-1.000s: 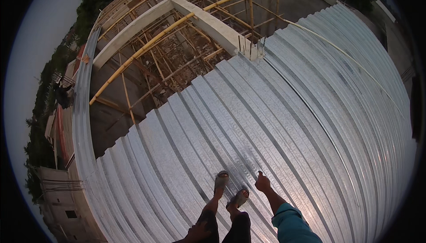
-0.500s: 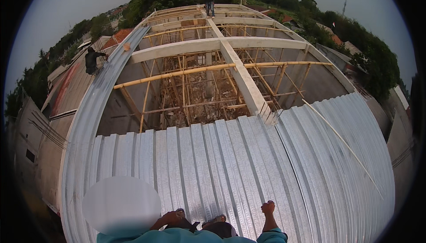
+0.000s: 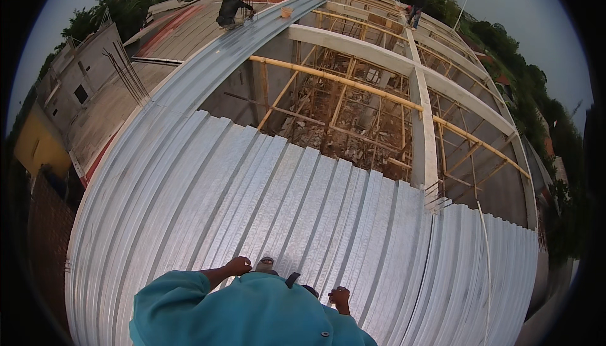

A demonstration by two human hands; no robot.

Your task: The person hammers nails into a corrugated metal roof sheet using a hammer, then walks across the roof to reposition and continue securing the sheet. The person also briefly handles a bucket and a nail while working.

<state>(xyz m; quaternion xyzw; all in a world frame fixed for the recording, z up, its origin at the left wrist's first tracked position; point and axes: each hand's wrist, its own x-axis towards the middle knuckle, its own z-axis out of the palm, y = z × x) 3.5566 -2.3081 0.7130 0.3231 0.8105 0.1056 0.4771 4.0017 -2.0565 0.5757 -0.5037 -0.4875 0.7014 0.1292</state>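
My left hand [image 3: 238, 266] hangs over the ribbed silver metal decking sheets [image 3: 265, 207], beside my foot [image 3: 265, 264]. Its fingers look curled in, and nothing shows in them. On the other side of my body my right hand [image 3: 339, 296] is closed in a loose fist, also above the sheets and with no object visible in it. Both arms come from teal sleeves, and my body hides part of the sheets under me.
Past the decking's jagged edge gapes an open bay with bamboo poles [image 3: 341, 81] and rubble below. A concrete beam [image 3: 423, 131] crosses it. One person [image 3: 233, 11] crouches at the far left near an orange bucket [image 3: 286, 12]; another person [image 3: 414, 14] is far off on the beams.
My view has turned left and tipped downward, bringing more of my teal shirt into sight. My right hand has come lower and closer to my body. The crouching person now appears farther right.
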